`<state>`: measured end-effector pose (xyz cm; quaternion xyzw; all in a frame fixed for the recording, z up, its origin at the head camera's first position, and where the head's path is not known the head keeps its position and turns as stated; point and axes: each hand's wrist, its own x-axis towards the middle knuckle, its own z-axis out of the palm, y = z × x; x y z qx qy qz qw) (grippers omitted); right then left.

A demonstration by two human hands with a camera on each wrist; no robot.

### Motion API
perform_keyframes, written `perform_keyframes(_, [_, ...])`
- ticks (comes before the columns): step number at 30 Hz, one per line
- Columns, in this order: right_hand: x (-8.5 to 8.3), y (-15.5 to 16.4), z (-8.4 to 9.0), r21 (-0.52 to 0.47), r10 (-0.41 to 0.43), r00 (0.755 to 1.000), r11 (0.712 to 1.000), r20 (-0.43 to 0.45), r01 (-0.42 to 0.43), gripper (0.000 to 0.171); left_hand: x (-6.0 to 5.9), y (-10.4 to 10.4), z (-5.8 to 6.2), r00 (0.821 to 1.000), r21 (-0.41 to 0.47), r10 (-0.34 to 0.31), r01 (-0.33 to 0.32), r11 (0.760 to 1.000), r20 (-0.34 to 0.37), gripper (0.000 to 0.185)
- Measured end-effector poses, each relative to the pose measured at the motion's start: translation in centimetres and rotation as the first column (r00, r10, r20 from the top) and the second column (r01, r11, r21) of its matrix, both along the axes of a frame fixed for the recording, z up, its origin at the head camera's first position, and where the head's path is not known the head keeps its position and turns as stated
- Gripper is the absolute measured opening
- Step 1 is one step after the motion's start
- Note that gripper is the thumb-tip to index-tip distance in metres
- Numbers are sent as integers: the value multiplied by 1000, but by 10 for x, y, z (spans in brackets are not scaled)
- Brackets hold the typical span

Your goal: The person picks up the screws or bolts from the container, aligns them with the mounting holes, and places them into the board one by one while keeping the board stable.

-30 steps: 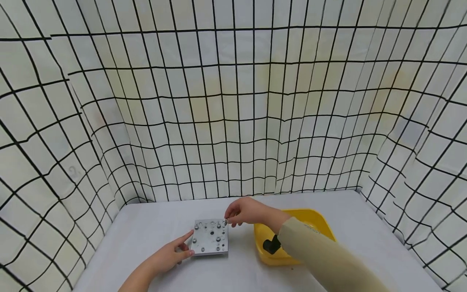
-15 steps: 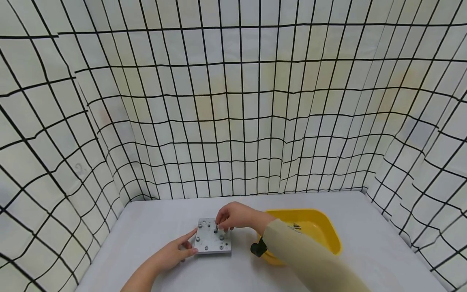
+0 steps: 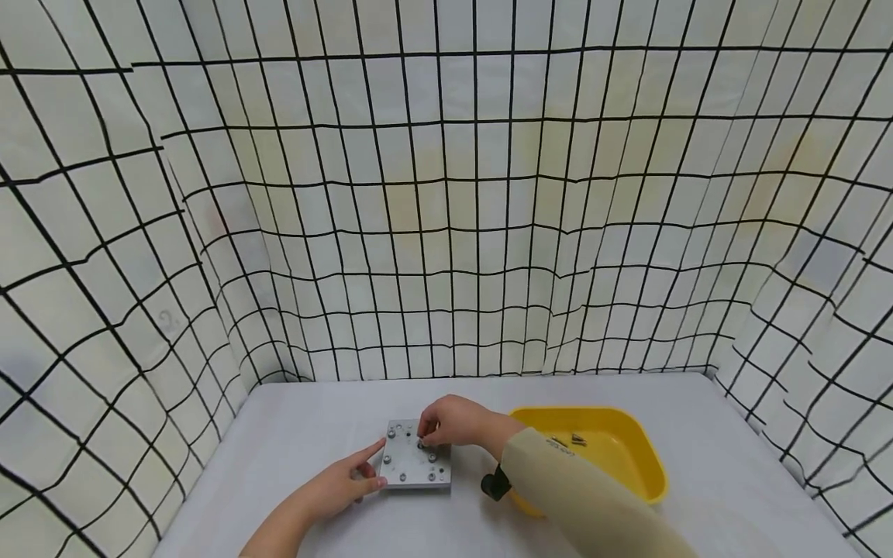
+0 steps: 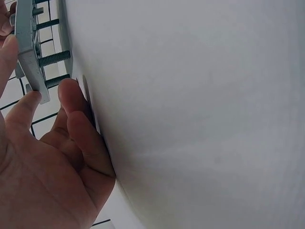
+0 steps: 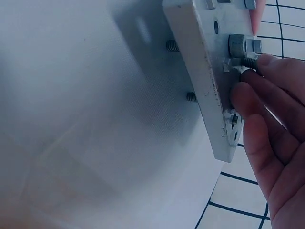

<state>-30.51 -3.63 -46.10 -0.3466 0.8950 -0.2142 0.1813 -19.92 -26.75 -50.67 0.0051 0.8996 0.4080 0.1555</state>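
A faint grey 2-like mark is on the white black-lined wall; tiny writing on the tan cloth sleeve can't be read

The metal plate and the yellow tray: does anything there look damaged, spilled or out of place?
Nothing clearly stands out. The metal plate sits raised above the table, with threaded bolt ends showing underneath, and the small loose metal parts lie inside the yellow tray.

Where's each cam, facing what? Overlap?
Head: worn there, facing forward, down at metal plate, yellow tray; left hand, right hand, sleeve show.
Left wrist: on that wrist, facing plate edge; left hand, other fingertips show.
Right wrist: on that wrist, facing plate edge; right hand, another finger show.
Wrist views share the plate, bolt shanks beneath.
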Motion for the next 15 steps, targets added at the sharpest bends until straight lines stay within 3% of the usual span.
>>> perform_keyframes(10, [5,-4,0,85,70,990,995,-127,-59,8,0,3,2,1000,-16,16,-16,1000,-6,80])
perform_keyframes(15, [5,-4,-2,92,76,987,994,-139,-63,12,-1,3,-1,1000,-18,24,-25,1000,-6,80])
